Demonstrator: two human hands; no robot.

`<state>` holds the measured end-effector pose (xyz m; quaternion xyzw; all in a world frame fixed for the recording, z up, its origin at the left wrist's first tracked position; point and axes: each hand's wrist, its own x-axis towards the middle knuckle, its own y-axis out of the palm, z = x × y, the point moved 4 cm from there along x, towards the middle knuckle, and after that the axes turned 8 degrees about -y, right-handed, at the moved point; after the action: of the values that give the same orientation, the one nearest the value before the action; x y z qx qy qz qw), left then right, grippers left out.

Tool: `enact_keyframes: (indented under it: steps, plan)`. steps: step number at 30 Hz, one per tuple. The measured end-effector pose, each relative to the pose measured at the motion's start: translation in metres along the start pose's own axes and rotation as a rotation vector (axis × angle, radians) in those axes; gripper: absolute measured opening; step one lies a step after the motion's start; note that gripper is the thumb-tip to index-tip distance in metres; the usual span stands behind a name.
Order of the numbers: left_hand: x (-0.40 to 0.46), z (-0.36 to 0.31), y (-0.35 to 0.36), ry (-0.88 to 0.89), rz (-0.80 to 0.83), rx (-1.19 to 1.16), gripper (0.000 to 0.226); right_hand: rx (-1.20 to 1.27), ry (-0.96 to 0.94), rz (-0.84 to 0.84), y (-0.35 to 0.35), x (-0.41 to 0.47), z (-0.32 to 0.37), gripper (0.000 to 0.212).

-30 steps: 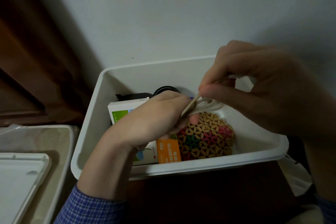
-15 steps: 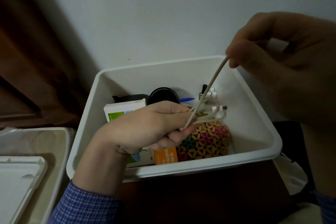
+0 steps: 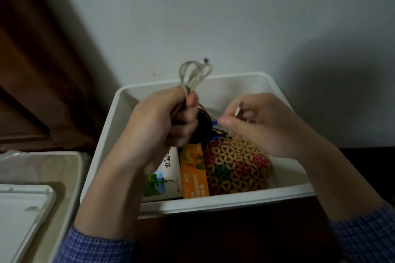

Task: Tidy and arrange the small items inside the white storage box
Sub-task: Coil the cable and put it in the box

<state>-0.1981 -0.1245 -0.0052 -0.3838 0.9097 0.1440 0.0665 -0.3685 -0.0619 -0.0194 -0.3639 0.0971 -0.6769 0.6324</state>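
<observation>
The white storage box [image 3: 224, 200] stands against the wall. My left hand [image 3: 158, 126] grips a coiled white cable [image 3: 195, 74], whose loops stick up above my fist over the box. My right hand [image 3: 256, 126] pinches the cable's free end beside it. Inside the box lie a white carton with green print [image 3: 164, 175], an orange packet [image 3: 194, 173], a flower-patterned woven pouch [image 3: 237, 166] and a black round object [image 3: 203, 124], partly hidden behind my hands. A blue pen tip [image 3: 214, 123] shows between my hands.
A second pale bin [image 3: 70, 168] holding a white lid [image 3: 21, 215] sits at the left. A brown wooden panel [image 3: 38, 70] rises at the back left. The box rests on a dark surface [image 3: 213, 239].
My right hand has come down from the upper right to beside my left hand. My left hand has turned, so the cable loops now stick upward. The view has moved closer.
</observation>
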Motion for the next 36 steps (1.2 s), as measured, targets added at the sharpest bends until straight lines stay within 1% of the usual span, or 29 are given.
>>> enact_keyframes:
  steps: [1, 2, 3, 4, 6, 7, 8, 10, 12, 14, 16, 17, 18, 19, 21, 22, 24, 25, 26, 27, 28, 30, 31, 33, 36]
  plan:
    - [0.001, -0.001, -0.011, 0.035, -0.180, 0.122, 0.029, 0.010, -0.058, 0.046, 0.002, -0.001, 0.007, 0.016]
    - [0.001, 0.000, -0.018, 0.050, -0.318, 0.247, 0.034, 0.020, -0.108, 0.083, 0.003, -0.001, 0.015, 0.016]
    - [0.000, 0.001, -0.021, 0.058, -0.410, 0.375, 0.036, 0.018, -0.147, 0.096, 0.002, -0.002, 0.022, 0.015]
    - [0.001, 0.002, -0.021, 0.077, -0.466, 0.510, 0.037, 0.002, -0.182, 0.103, 0.002, -0.002, 0.030, 0.015]
    - [0.002, 0.004, -0.014, 0.168, -0.519, 0.800, 0.035, -0.089, -0.221, 0.130, 0.000, -0.002, 0.042, 0.016]
    - [0.003, 0.004, -0.008, 0.218, -0.512, 0.921, 0.034, -0.141, -0.231, 0.142, -0.001, -0.002, 0.047, 0.017]
    - [0.003, 0.005, 0.000, 0.261, -0.465, 1.006, 0.032, -0.179, -0.244, 0.141, -0.004, -0.003, 0.051, 0.018]
    - [0.001, 0.006, 0.016, 0.308, -0.275, 1.119, 0.027, -0.200, -0.271, 0.112, -0.013, -0.004, 0.057, 0.017]
    - [-0.004, 0.008, 0.025, 0.312, -0.063, 1.188, 0.024, -0.156, -0.282, 0.065, -0.023, -0.006, 0.059, 0.016]
    - [-0.011, 0.005, 0.033, 0.323, 0.164, 1.113, 0.028, -0.023, -0.247, -0.012, -0.034, -0.006, 0.052, 0.019]
    - [-0.021, 0.000, 0.038, 0.337, 0.365, 0.919, 0.030, 0.161, -0.200, -0.074, -0.043, -0.005, 0.042, 0.020]
    - [-0.025, -0.004, 0.039, 0.352, 0.417, 0.792, 0.029, 0.267, -0.175, -0.088, -0.044, -0.004, 0.037, 0.022]
    - [-0.028, -0.008, 0.039, 0.383, 0.429, 0.652, 0.027, 0.383, -0.142, -0.096, -0.042, -0.003, 0.032, 0.025]
    - [-0.029, -0.011, 0.038, 0.431, 0.403, 0.520, 0.026, 0.494, -0.106, -0.102, -0.038, -0.002, 0.028, 0.030]
    - [-0.024, -0.014, 0.033, 0.498, 0.259, 0.293, 0.024, 0.621, -0.045, -0.140, -0.025, 0.002, 0.022, 0.035]
    - [-0.018, -0.012, 0.029, 0.484, 0.166, 0.183, 0.024, 0.616, -0.020, -0.166, -0.018, 0.003, 0.021, 0.032]
    - [-0.006, -0.006, 0.023, 0.412, -0.033, 0.007, 0.023, 0.448, 0.012, -0.195, -0.006, 0.005, 0.021, 0.022]
    - [-0.002, -0.001, 0.020, 0.377, -0.148, -0.016, 0.024, 0.311, 0.022, -0.193, -0.001, 0.004, 0.022, 0.019]
    - [0.000, 0.003, 0.017, 0.350, -0.266, 0.023, 0.025, 0.174, 0.030, -0.183, 0.003, 0.003, 0.024, 0.019]
    - [0.002, 0.006, 0.014, 0.330, -0.367, 0.110, 0.026, 0.058, 0.032, -0.168, 0.006, 0.002, 0.026, 0.018]
    - [0.003, 0.010, 0.013, 0.307, -0.433, 0.214, 0.027, -0.034, 0.028, -0.156, 0.010, 0.001, 0.029, 0.018]
    - [0.005, 0.013, 0.011, 0.267, -0.487, 0.367, 0.035, -0.135, 0.013, -0.179, 0.013, 0.000, 0.036, 0.015]
    - [0.005, 0.013, 0.009, 0.263, -0.493, 0.384, 0.039, -0.140, 0.004, -0.209, 0.013, 0.000, 0.039, 0.012]
    - [0.003, 0.010, 0.007, 0.270, -0.491, 0.344, 0.040, -0.101, -0.038, -0.257, 0.011, 0.000, 0.044, 0.008]
    - [0.002, 0.008, 0.008, 0.264, -0.439, 0.237, 0.034, 0.036, -0.106, -0.264, 0.009, 0.001, 0.046, 0.007]
